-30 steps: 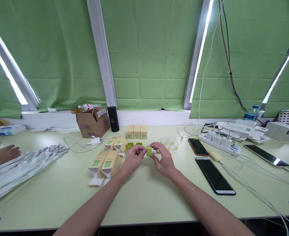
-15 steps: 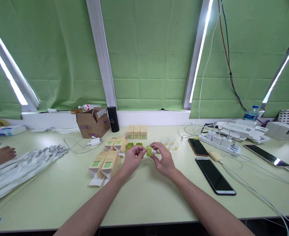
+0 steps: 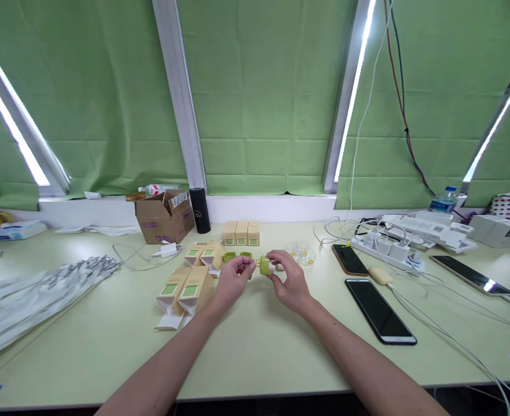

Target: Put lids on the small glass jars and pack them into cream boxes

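Between my hands, over the middle of the table, is a small green-and-white piece (image 3: 265, 266), whose kind I cannot make out. My right hand (image 3: 290, 281) grips its white end between thumb and fingers. On its other side my left hand (image 3: 234, 277) is closed in a pinch; a thin yellowish bit shows at the fingertips, too small to name. Just behind my left fingers lie green pieces (image 3: 229, 256). Kraft-paper boxes (image 3: 196, 289) with green labels and open white flaps stand left of my left hand. Beyond my right hand sit clear plastic cups (image 3: 306, 254) with yellow spots.
Three small kraft boxes (image 3: 241, 233) stand farther back, near a cardboard carton (image 3: 163, 219) and a black cylinder (image 3: 200, 210). To the right are phones (image 3: 380, 311), a power strip (image 3: 387, 254) and loose white cables. White strips (image 3: 42, 312) cover the left side.
The green-and-white piece has shifted slightly right, and a small gap now shows between it and my left fingertips. Another person's hand at the left edge has gone out of view.
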### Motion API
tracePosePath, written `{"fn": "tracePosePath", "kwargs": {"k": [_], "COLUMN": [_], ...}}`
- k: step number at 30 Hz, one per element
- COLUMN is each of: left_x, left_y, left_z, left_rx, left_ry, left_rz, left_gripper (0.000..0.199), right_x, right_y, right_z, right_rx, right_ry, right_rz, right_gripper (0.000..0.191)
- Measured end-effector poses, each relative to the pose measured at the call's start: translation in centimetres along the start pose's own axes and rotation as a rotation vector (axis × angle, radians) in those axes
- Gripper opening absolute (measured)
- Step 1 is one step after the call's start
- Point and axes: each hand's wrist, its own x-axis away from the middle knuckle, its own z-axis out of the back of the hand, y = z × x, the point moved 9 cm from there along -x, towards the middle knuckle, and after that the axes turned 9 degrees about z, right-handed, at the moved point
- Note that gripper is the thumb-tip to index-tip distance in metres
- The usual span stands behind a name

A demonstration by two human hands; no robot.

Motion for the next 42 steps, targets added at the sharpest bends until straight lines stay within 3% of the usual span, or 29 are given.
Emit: {"fn": "tracePosePath", "kwargs": {"k": [10,14,20,24,28,35,42], "left_x": [-0.1,-0.2,1.2,2.3,2.8,2.7,2.6], "left_y": [0.2,-0.2,1.9,3.4,3.8,3.5,3.6], "left_z": [0.6,1.4,2.1,0.8,-0.3,-0.8,-0.5], "left_rx": [0.031,0.034,-0.211,-0.338,-0.375,-0.327,-0.311], "left_ry": [0.022,0.082,0.222,0.179,0.104,0.048,0.068], "left_rz": [-0.019,-0.037,-0.26,-0.447,-0.541,-0.609,-0.621], "left_gripper": [0.029,0.025,0.031,0.035,0.043,0.044,0.041], "right_x": [-0.1,-0.1,-0.1,-0.1,-0.2,-0.4,-0.3], "right_y": [-0.1,0.3,0.2,-0.3,-1.0,-2.1,-2.6], "right_z": [0.4,0.6,0.4,0.3,0.0,0.2,0.0], "right_rx": [0.022,0.036,0.031,0.055,0.069,0.068,0.151], "right_ry": [0.012,0.02,-0.011,-0.027,-0.046,-0.024,-0.089], "right_rz": [-0.002,-0.016,-0.042,-0.012,0.048,0.19,0.28], "right_gripper": [0.044,0.046,0.052,0.055,0.058,0.037,0.035]}}
